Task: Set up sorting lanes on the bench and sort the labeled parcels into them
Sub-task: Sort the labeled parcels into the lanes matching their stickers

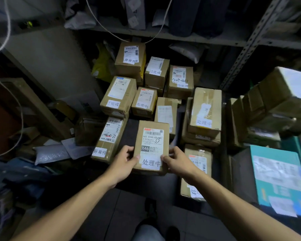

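The sorting was under way: both hands held one brown cardboard parcel with a white handwritten 处理中 slip [152,146] over the front middle of the dark bench [130,129]; the left hand [123,162] curled its fingers round the left edge, thumb on top; the right hand [178,162] pinched the right edge likewise. The next move, I judged, called for carrying it to the lane of like slips, perhaps beside the small brown box marked 处理中 [144,102] just behind; whether the parcel rested on the bench or hung above it was unclear. Around stood grey metal shelving [247,40], dim and crowded; a teal carton [278,178] lay at the right.
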`<state>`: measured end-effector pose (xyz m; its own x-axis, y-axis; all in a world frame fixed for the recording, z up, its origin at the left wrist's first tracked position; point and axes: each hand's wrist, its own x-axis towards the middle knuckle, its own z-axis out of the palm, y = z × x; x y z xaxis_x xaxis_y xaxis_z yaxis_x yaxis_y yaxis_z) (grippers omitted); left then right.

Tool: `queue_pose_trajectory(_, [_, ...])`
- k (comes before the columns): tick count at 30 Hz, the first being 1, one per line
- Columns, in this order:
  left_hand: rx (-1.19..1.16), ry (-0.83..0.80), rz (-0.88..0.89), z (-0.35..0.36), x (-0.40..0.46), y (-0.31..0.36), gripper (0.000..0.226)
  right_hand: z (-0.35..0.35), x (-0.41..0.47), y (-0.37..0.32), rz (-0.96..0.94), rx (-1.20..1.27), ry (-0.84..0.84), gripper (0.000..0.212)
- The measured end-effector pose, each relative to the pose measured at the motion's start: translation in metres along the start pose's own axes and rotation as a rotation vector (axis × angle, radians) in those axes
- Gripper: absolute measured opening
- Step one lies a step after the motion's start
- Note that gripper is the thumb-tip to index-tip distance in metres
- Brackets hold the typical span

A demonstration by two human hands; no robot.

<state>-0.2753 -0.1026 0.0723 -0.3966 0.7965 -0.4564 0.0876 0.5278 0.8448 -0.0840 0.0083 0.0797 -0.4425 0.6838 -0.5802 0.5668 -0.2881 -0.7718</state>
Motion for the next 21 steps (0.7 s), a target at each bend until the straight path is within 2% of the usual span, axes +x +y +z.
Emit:
queue_pose_trajectory(8, [0.061, -0.086, 0.07, 0.078, -0.03, 0.009, 0.018, -0.059, -0.059, 0.035, 0.09, 0.001, 0.087, 0.02])
queue_pose_trajectory(21, [0.162, -0.253, 0.011, 0.165, -0.011, 0.029, 0.027, -0.12, -0.071, 0.058, 0.313, -0.247, 0.194, 0.042])
